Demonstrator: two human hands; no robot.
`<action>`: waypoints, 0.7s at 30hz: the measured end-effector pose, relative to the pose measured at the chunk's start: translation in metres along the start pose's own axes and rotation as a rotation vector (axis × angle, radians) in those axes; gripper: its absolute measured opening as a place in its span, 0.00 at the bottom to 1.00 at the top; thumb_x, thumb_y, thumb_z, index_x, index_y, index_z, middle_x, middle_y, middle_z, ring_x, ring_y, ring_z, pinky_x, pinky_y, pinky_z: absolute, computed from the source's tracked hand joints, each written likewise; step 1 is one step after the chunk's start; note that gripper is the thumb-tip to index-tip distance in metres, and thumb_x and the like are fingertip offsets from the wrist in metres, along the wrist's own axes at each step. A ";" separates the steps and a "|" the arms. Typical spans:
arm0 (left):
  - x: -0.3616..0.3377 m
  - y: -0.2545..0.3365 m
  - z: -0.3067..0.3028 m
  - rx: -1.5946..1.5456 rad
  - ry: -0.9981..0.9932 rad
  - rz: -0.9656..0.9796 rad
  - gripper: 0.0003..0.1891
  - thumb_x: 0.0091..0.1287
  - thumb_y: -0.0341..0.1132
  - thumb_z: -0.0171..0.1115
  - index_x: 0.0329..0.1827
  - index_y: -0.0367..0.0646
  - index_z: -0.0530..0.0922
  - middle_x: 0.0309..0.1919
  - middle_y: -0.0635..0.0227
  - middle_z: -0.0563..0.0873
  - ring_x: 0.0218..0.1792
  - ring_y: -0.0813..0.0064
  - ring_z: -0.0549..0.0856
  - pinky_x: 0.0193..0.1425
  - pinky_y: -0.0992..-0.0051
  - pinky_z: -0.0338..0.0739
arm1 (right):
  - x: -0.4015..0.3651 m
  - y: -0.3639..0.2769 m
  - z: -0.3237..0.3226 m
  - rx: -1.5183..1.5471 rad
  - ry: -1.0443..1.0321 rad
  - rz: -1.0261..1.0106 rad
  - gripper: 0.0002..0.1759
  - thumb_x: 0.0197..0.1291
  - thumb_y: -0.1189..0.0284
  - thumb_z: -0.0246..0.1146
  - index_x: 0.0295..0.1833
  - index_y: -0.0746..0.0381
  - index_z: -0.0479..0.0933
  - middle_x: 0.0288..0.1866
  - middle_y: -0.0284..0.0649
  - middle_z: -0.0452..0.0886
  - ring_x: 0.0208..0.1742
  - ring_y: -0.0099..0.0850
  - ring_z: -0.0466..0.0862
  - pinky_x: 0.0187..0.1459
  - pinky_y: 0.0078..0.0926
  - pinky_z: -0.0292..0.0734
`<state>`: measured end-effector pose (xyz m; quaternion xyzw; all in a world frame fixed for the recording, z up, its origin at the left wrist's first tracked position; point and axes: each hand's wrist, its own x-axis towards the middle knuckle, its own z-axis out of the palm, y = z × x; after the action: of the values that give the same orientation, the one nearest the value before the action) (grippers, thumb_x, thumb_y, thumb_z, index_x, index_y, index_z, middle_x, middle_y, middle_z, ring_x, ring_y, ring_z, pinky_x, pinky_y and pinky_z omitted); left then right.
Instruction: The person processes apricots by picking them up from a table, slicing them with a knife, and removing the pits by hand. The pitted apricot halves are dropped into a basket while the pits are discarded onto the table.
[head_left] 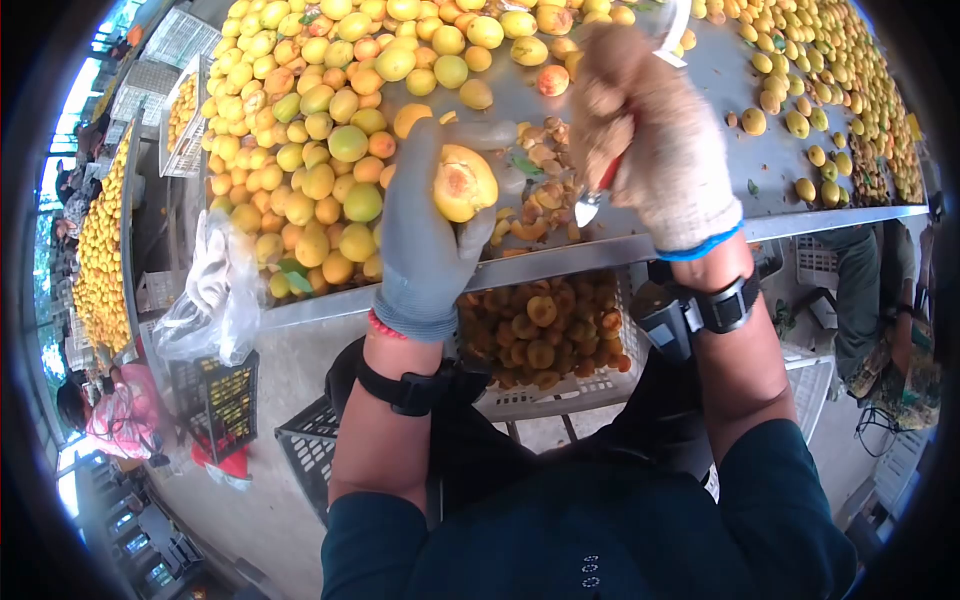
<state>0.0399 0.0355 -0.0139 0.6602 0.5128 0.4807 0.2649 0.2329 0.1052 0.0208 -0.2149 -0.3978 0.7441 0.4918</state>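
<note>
My left hand (425,230), in a grey glove, grips a cut apricot (465,184) with its orange flesh and hollow facing up. To its right, my right hand (655,140), in a soiled cream knitted glove with a blue cuff edge, is closed around a red-handled knife (607,178). The short blade points down towards the table edge, apart from the fruit. Motion blurs the fingers of that glove. Between the hands, peelings and fruit scraps (545,195) lie on the metal table (640,246).
Whole apricots (320,130) are heaped on the table's left, more at far right. Below the edge, a white crate (545,402) holds cut fruit. A plastic bag (210,300) hangs at left beside a dark crate (215,400). Other people sit at both sides.
</note>
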 end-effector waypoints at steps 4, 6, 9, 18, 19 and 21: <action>-0.002 0.008 0.014 -0.268 0.033 -0.044 0.18 0.66 0.21 0.65 0.58 0.33 0.73 0.57 0.53 0.80 0.57 0.57 0.85 0.60 0.63 0.83 | 0.001 -0.024 0.027 0.397 0.094 -0.060 0.13 0.79 0.62 0.48 0.37 0.52 0.69 0.18 0.28 0.64 0.15 0.23 0.64 0.13 0.27 0.63; -0.004 0.000 0.024 -0.334 0.086 0.095 0.17 0.66 0.17 0.64 0.56 0.35 0.73 0.58 0.52 0.79 0.60 0.54 0.84 0.62 0.61 0.84 | 0.003 -0.017 0.019 0.324 0.059 -0.132 0.12 0.78 0.63 0.50 0.37 0.53 0.70 0.18 0.28 0.64 0.15 0.23 0.64 0.12 0.28 0.62; -0.002 -0.010 0.025 -0.289 0.073 0.304 0.14 0.68 0.19 0.63 0.54 0.40 0.74 0.62 0.47 0.77 0.64 0.47 0.81 0.66 0.57 0.81 | 0.001 -0.026 0.049 0.271 0.342 -0.057 0.11 0.76 0.61 0.54 0.38 0.52 0.70 0.20 0.28 0.65 0.15 0.24 0.63 0.14 0.26 0.63; -0.009 0.021 0.027 -0.375 0.029 0.014 0.03 0.71 0.19 0.60 0.41 0.34 0.75 0.64 0.46 0.76 0.62 0.50 0.82 0.65 0.60 0.80 | 0.001 -0.020 0.047 0.035 0.359 -0.234 0.10 0.76 0.63 0.56 0.41 0.56 0.73 0.22 0.30 0.70 0.17 0.24 0.69 0.17 0.23 0.68; -0.013 0.024 0.032 -0.402 0.051 0.033 0.03 0.70 0.18 0.60 0.39 0.33 0.75 0.64 0.47 0.77 0.61 0.52 0.83 0.63 0.61 0.80 | 0.001 -0.019 0.046 -0.006 0.378 -0.256 0.10 0.76 0.64 0.57 0.42 0.57 0.73 0.23 0.30 0.71 0.17 0.24 0.71 0.17 0.23 0.69; -0.013 0.024 0.033 -0.219 0.057 0.160 0.03 0.68 0.16 0.60 0.38 0.32 0.75 0.62 0.48 0.78 0.59 0.54 0.83 0.60 0.64 0.81 | 0.007 -0.013 0.042 0.082 0.506 -0.257 0.08 0.75 0.67 0.58 0.44 0.61 0.75 0.24 0.32 0.74 0.19 0.25 0.76 0.18 0.23 0.71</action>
<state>0.0801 0.0198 -0.0113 0.6520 0.4102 0.5721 0.2816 0.2071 0.0984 0.0569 -0.3216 -0.2562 0.6136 0.6741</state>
